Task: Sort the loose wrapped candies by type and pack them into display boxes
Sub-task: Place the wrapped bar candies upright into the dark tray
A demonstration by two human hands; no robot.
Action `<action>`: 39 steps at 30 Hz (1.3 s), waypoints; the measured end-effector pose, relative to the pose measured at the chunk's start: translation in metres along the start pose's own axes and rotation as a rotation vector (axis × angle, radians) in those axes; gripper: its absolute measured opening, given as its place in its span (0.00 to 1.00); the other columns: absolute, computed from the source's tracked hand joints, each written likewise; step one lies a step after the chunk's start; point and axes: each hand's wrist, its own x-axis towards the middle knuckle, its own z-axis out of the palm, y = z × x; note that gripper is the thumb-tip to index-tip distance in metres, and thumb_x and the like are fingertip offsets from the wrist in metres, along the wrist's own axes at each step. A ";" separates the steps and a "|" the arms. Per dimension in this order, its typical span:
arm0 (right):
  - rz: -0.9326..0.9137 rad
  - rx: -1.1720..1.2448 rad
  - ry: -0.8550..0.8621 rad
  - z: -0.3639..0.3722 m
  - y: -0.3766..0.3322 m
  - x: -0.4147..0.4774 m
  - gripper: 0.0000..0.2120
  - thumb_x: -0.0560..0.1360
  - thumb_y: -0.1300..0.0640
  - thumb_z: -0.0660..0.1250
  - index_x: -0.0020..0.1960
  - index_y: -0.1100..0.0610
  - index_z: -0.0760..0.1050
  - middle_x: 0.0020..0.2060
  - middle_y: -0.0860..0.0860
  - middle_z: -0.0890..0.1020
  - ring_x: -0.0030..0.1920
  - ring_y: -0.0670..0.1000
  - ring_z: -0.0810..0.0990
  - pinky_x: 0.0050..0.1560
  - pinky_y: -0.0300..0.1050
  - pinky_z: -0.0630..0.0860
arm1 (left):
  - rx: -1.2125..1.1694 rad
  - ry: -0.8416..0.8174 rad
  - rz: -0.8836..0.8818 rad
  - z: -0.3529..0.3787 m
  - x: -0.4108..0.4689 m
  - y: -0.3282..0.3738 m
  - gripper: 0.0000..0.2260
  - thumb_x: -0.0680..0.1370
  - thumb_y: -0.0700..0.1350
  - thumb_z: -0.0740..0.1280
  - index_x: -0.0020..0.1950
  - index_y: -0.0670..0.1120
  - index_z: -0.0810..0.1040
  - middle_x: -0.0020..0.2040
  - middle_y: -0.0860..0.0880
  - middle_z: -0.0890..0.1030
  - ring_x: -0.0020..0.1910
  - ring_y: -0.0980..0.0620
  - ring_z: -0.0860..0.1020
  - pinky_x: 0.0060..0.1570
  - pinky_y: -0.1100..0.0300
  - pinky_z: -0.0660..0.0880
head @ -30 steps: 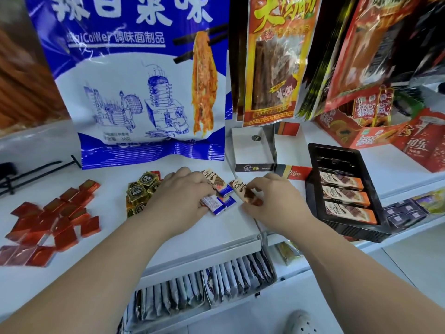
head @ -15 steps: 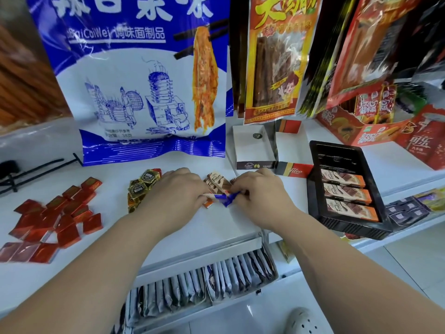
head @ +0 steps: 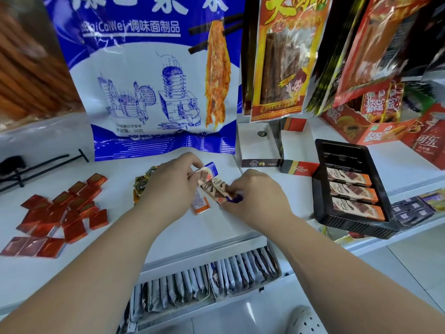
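My left hand (head: 168, 186) grips a few wrapped chocolate bars (head: 208, 173), one with a blue end, lifted off the white shelf (head: 216, 227). My right hand (head: 257, 198) pinches a brown-and-white bar with a blue end (head: 222, 190) right beside them. An orange-ended bar (head: 200, 203) lies flat below the hands. Gold-wrapped candies (head: 142, 183) sit partly hidden behind my left hand. Several red square candies (head: 65, 213) are spread at the left. A black display tray (head: 349, 189) at the right holds three orange-ended bars. A white display box (head: 257, 145) stands open behind the hands.
A large blue-and-white snack bag (head: 156, 92) and hanging red and yellow packets (head: 284, 56) stand behind. Red cartons (head: 390, 121) fill the back right. A lower shelf row of grey sachets (head: 204, 283) runs under the shelf edge. Black wire hooks (head: 36, 165) lie far left.
Both hands gathered the loose bars at the shelf's middle and my left hand lifted a small bundle. My right hand moved left against it.
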 end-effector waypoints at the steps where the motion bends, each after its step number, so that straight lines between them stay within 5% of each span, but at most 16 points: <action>1: -0.015 -0.008 -0.002 0.000 0.000 -0.001 0.11 0.68 0.42 0.71 0.44 0.48 0.83 0.39 0.48 0.76 0.44 0.52 0.75 0.37 0.44 0.72 | -0.033 -0.001 -0.017 -0.001 0.001 0.001 0.07 0.81 0.43 0.62 0.56 0.54 0.75 0.43 0.53 0.79 0.41 0.55 0.77 0.35 0.59 0.70; 7: -0.037 -0.056 -0.034 -0.003 0.002 -0.006 0.15 0.67 0.41 0.70 0.48 0.48 0.81 0.42 0.46 0.81 0.46 0.51 0.76 0.43 0.46 0.76 | -0.128 -0.022 -0.075 -0.003 0.005 0.002 0.07 0.81 0.44 0.62 0.53 0.56 0.77 0.41 0.57 0.78 0.40 0.59 0.77 0.32 0.64 0.67; 13: -0.044 0.010 -0.020 -0.009 0.011 -0.008 0.12 0.67 0.56 0.72 0.50 0.49 0.83 0.43 0.48 0.82 0.47 0.52 0.78 0.41 0.42 0.71 | -0.167 -0.061 -0.075 0.002 0.005 -0.001 0.11 0.81 0.42 0.60 0.54 0.57 0.79 0.44 0.57 0.79 0.39 0.57 0.77 0.34 0.61 0.71; 19: -0.049 0.071 -0.082 -0.017 0.018 -0.016 0.14 0.68 0.51 0.74 0.53 0.46 0.79 0.44 0.43 0.82 0.48 0.49 0.73 0.41 0.43 0.70 | -0.234 -0.092 -0.059 0.005 0.005 0.005 0.08 0.81 0.43 0.62 0.53 0.57 0.75 0.44 0.55 0.80 0.43 0.55 0.79 0.34 0.59 0.73; 24: 0.015 0.131 -0.171 -0.029 0.025 -0.023 0.30 0.65 0.54 0.76 0.61 0.44 0.65 0.46 0.41 0.82 0.49 0.46 0.73 0.44 0.44 0.74 | -0.255 -0.228 0.036 0.017 0.001 0.013 0.06 0.80 0.45 0.65 0.50 0.57 0.75 0.43 0.57 0.81 0.39 0.54 0.79 0.29 0.60 0.72; 28: 0.033 0.149 -0.186 -0.039 0.035 -0.029 0.43 0.65 0.55 0.77 0.73 0.44 0.59 0.47 0.41 0.83 0.52 0.46 0.74 0.50 0.45 0.74 | -0.122 -0.314 0.124 0.030 -0.001 0.016 0.04 0.79 0.47 0.66 0.49 0.57 0.78 0.45 0.55 0.79 0.43 0.55 0.78 0.38 0.57 0.75; 33: -0.030 0.058 -0.170 -0.042 0.039 -0.031 0.32 0.67 0.51 0.77 0.69 0.45 0.71 0.51 0.42 0.84 0.52 0.46 0.72 0.48 0.43 0.73 | 0.071 -0.221 0.317 0.044 0.001 0.013 0.04 0.78 0.48 0.68 0.51 0.55 0.81 0.48 0.54 0.77 0.52 0.52 0.71 0.52 0.50 0.72; 39: -0.031 0.070 -0.133 -0.039 0.040 -0.030 0.31 0.66 0.50 0.77 0.68 0.44 0.72 0.50 0.42 0.84 0.52 0.47 0.73 0.47 0.44 0.73 | -0.003 -0.332 0.297 0.036 -0.001 0.011 0.10 0.72 0.54 0.74 0.53 0.57 0.84 0.46 0.57 0.80 0.49 0.56 0.74 0.49 0.53 0.74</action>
